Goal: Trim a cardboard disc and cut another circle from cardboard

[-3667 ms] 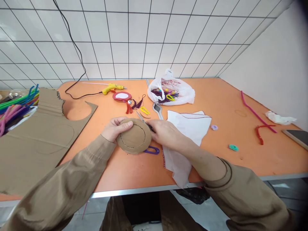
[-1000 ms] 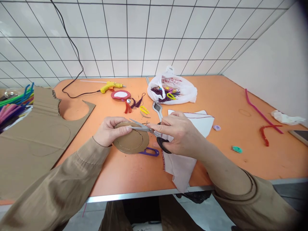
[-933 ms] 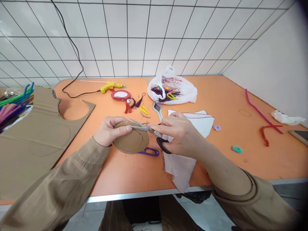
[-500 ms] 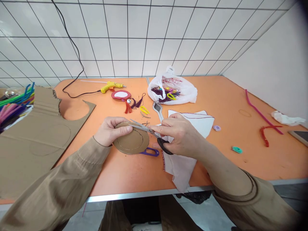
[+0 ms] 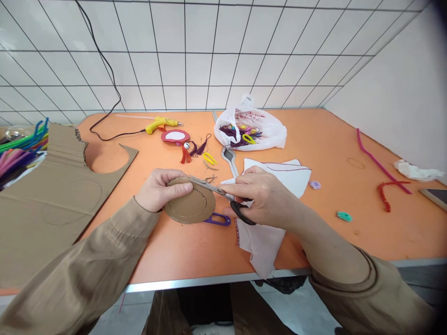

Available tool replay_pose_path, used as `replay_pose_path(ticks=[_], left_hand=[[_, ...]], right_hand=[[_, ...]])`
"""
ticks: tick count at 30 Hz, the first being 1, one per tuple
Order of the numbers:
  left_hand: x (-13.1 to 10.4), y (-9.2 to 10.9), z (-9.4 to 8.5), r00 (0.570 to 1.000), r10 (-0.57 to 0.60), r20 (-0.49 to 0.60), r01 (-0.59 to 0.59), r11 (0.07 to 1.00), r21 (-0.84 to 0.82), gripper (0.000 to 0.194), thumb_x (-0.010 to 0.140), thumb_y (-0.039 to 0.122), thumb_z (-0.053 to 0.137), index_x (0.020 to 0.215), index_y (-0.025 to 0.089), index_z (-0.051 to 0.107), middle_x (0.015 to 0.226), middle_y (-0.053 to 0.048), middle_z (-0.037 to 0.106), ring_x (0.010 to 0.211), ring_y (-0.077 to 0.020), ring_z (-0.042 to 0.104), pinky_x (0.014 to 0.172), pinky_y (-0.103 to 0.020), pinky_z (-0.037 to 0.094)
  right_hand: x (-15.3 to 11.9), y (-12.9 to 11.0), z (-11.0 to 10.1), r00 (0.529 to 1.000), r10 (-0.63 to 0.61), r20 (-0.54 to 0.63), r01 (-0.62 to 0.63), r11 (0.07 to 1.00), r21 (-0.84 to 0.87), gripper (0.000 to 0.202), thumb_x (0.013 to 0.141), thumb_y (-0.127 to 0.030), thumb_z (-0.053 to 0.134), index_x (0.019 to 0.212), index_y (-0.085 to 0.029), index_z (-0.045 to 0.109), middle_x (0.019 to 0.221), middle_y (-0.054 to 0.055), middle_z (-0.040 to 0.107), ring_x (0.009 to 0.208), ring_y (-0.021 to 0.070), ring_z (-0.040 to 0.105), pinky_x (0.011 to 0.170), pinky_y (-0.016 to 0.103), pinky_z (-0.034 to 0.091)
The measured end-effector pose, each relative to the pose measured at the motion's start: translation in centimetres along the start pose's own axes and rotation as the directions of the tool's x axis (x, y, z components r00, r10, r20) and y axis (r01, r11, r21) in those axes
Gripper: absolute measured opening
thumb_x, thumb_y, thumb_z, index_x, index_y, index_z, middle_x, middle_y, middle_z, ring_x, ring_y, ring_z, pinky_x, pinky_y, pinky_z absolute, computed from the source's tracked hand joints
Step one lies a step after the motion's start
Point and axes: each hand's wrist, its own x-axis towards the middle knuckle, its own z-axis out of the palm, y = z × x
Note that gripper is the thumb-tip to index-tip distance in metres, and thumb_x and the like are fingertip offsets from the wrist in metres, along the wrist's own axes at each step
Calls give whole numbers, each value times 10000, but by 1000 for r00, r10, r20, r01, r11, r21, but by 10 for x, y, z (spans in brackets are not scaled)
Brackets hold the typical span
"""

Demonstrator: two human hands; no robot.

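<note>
My left hand [image 5: 164,190] pinches a round cardboard disc [image 5: 185,204] at its upper left edge, thumb on top. A dashed circle is marked on the disc. My right hand [image 5: 260,193] grips a pair of scissors [image 5: 240,211] with black handles. Their blades lie along the disc's upper edge, close to my left thumb, and look nearly closed. A purple plastic piece with a slot [image 5: 220,219] lies on the table, partly under the disc. Beneath my right hand and forearm is white cloth [image 5: 267,251] with a dark red stitched edge.
A cardboard sheet [image 5: 70,186] with a cut-out covers the left side. Behind are a yellow glue gun [image 5: 162,123] with its cord, a red oval piece [image 5: 174,136] with tassels, and a white plastic bag [image 5: 268,130]. Pipe cleaners [image 5: 379,158] lie at right.
The scissor blades have closed further at the disc's edge, and the black handles have shifted slightly right with my right hand. My left hand keeps its hold on the disc.
</note>
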Motion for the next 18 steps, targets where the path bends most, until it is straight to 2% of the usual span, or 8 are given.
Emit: replay_pose_path(ticks=[6,9,14,18], left_hand=[[-1,1,0,1000,-5,9,4,999,43,170,653,280,796,699,127,738,625,-32,696,562,-131,606,544,-232,477],[2,0,-2,1000,8,16,-9,997,70,178,659,293,796,695,129,735,611,-32,688,549,-130,598,531,-231,473],[6,1,-4,993,33,115,-47,991,122,156,651,273,799,731,145,761,660,-49,725,565,-151,629,544,-244,489],[5,3,-2,992,29,125,-49,986,159,146,650,250,790,745,142,767,679,-57,735,577,-160,638,566,-254,496]], right_hand=[[-1,1,-3,999,11,39,-10,1000,-27,195,739,-98,508,770,-206,667,521,-35,486,526,112,362,609,292,234],[-1,1,-4,999,11,41,-9,999,-43,202,737,-107,510,790,-206,677,524,-31,497,527,114,367,611,294,229],[0,-3,-5,999,21,43,-19,999,-45,194,742,-146,545,842,-218,695,551,-30,491,536,115,364,617,299,211],[0,-4,-3,998,28,50,-26,999,-43,163,746,-164,558,821,-216,693,552,-30,471,545,118,349,617,304,203]])
